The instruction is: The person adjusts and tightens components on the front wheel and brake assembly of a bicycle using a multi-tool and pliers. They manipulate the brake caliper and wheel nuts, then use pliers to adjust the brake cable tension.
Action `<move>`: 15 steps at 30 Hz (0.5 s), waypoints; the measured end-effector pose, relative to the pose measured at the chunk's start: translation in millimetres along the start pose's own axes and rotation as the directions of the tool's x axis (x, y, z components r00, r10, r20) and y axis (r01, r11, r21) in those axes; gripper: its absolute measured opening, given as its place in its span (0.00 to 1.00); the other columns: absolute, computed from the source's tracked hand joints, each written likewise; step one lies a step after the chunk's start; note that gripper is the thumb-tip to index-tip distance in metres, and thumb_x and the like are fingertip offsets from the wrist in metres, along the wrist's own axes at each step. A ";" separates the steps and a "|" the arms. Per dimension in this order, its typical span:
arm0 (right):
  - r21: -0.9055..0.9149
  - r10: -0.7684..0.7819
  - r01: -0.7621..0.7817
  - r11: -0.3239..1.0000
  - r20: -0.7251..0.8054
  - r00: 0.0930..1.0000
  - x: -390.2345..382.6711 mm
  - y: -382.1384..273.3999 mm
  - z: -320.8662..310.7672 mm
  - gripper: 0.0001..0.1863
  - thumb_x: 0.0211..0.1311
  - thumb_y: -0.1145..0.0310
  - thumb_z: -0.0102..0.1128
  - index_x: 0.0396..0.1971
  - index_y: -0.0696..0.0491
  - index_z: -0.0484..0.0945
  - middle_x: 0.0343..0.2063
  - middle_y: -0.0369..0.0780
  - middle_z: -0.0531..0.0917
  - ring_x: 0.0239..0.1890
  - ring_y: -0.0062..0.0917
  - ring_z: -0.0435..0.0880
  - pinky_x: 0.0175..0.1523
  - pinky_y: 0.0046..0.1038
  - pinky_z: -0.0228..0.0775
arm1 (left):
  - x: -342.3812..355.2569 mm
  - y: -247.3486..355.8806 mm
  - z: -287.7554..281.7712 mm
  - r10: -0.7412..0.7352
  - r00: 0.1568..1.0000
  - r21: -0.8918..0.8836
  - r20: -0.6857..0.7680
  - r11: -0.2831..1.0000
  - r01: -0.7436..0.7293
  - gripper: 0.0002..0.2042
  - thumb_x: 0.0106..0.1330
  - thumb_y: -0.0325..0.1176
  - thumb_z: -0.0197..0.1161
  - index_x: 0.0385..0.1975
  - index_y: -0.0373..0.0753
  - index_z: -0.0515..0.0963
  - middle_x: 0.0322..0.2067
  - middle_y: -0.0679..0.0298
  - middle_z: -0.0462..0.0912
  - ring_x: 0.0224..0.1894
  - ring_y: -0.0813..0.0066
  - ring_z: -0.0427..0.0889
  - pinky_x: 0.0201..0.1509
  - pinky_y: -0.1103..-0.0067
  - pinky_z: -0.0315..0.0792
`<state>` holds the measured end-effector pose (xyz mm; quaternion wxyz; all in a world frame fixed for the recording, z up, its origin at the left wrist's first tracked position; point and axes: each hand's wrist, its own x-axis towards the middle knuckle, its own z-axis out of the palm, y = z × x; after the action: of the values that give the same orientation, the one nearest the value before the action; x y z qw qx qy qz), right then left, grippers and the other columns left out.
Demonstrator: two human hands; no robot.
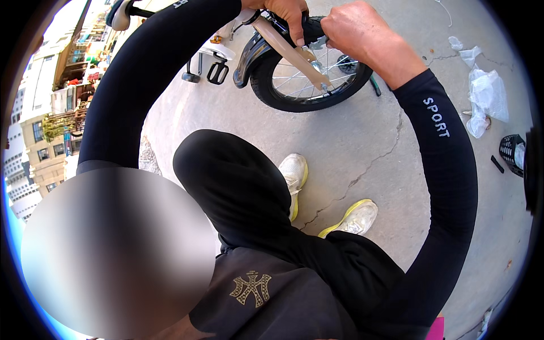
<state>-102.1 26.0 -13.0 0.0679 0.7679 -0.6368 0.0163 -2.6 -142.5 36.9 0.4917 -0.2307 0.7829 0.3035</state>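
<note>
In the head view, the person is bending over a bicycle wheel (303, 106), which is sitting at the top, just right of centre, with a tan frame arm (286, 50) running down to its middle. The left hand (290, 16) is pressing in from one side, thumb pointing down; the right hand (357, 25) is facing it, knuckles up and fingers curled inward. Both are meeting at a black part (313, 28) on the wheel's far rim, but the fingertips are hiding, so I cannot tell whether either hand is gripping it.

To my eye, the step in hand is looking like fitting or adjusting at that rim; the next move is probably calling for one hand steadying while the other is working the part.

A curved black mudguard (243, 65) and a pedal (217, 72) are crowding the left side. A dark green thing (375, 86) is lying just beside the tyre's right edge. Concrete (351, 133) is stretching between wheel and pale shoes (293, 173), giving room nearer the body; plastic bags (490, 93) are lying well apart, right.
</note>
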 end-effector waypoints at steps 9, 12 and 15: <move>-0.007 -0.001 0.002 1.000 0.112 0.994 8.0 5.2 -5.3 0.10 0.62 0.62 0.62 0.28 0.49 0.89 0.29 0.41 0.90 0.34 0.34 0.90 0.37 0.37 0.83 | -13.2 16.0 11.9 -0.129 0.943 0.220 -0.307 0.954 0.202 0.19 0.51 0.41 0.76 0.39 0.34 0.88 0.32 0.59 0.89 0.32 0.67 0.86 0.38 0.70 0.79; 0.046 -0.027 0.023 0.999 0.093 0.995 4.8 9.2 -0.9 0.10 0.62 0.62 0.61 0.29 0.49 0.89 0.28 0.41 0.90 0.34 0.34 0.91 0.37 0.37 0.83 | -17.5 21.7 20.0 -0.139 0.928 0.131 -0.347 0.972 0.195 0.20 0.51 0.41 0.76 0.39 0.34 0.88 0.33 0.58 0.90 0.33 0.66 0.87 0.39 0.70 0.79; 0.031 0.032 -0.035 0.999 0.106 0.994 5.2 8.2 5.8 0.10 0.61 0.62 0.62 0.28 0.49 0.89 0.28 0.41 0.90 0.34 0.34 0.91 0.37 0.38 0.83 | -14.1 24.6 24.6 -0.171 0.885 0.161 -0.434 0.951 0.263 0.19 0.49 0.41 0.75 0.38 0.34 0.88 0.32 0.57 0.90 0.34 0.64 0.88 0.39 0.70 0.80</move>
<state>-109.6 18.8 -17.5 0.0212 0.7578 -0.6520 -0.0125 2.5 -106.8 47.7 0.3673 -0.3217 0.8665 0.1039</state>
